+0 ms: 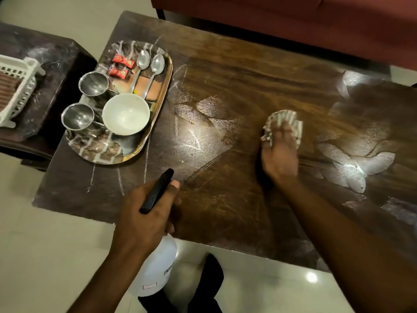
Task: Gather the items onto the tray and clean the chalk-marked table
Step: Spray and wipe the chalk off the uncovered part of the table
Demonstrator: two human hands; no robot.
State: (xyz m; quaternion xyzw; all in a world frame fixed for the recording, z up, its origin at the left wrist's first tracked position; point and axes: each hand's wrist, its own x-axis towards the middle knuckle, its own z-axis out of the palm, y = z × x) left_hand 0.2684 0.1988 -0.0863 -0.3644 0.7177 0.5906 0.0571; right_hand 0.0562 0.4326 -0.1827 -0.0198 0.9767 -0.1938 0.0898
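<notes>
A shiny metal tray (pixel 144 141) sits at the left end of the dark wooden table (pixel 225 64). On the tray are a white bowl (pixel 125 114), two steel cups (pixel 93 83), two spoons (pixel 150 64) and two red sachets (pixel 121 64). White chalk lines and smears (pixel 191 141) cover the table's middle and right. My left hand (pixel 144 213) grips a white spray bottle (pixel 155 267) by its black nozzle, over the front edge. My right hand (pixel 279 154) presses a crumpled checked cloth (pixel 282 123) flat on the tabletop.
A lower dark side table (pixel 40 55) stands to the left, with a white plastic rack (pixel 15 86) on it. A reddish-brown sofa (pixel 293 23) runs along the table's far side. Pale tiled floor (pixel 56 245) lies in front, and dark trouser legs (pixel 209 283) show below.
</notes>
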